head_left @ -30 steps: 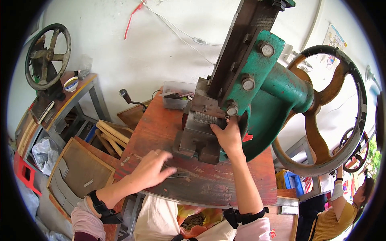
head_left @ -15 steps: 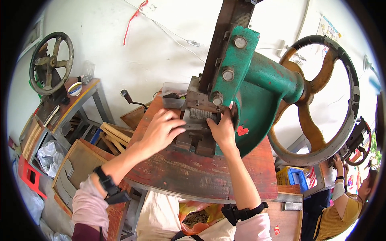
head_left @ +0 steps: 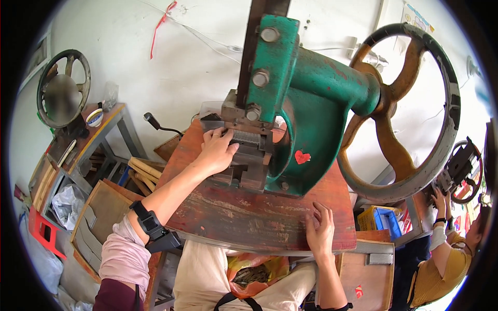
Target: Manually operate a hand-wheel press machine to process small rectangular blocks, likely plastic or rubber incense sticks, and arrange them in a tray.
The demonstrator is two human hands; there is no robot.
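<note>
A green hand press (head_left: 319, 129) with a large spoked handwheel (head_left: 386, 111) stands on the worn red table. Under its ram, a ribbed grey metal piece (head_left: 246, 138) lies in the steel die block (head_left: 248, 171). My left hand (head_left: 215, 153) is at the left end of that piece, thumb and fingers bent against it; the fingertips are partly hidden. Over the table's right front part, my right hand (head_left: 320, 228) is apart from the press, its fingers loosely curved and nothing seen in them.
An orange plastic bag (head_left: 248, 294) of small metal pieces sits in my lap. At right, a wooden tray (head_left: 358, 280) bears ribbed strips (head_left: 379, 258); beyond it a co-worker (head_left: 441, 269) handles another press. A second handwheel (head_left: 85, 88) and a tray of grey sheets (head_left: 106, 228) are left.
My right hand has left the metal piece and come down to the table's right front. My left hand has moved up to the piece's left end. The view has shifted slightly.
</note>
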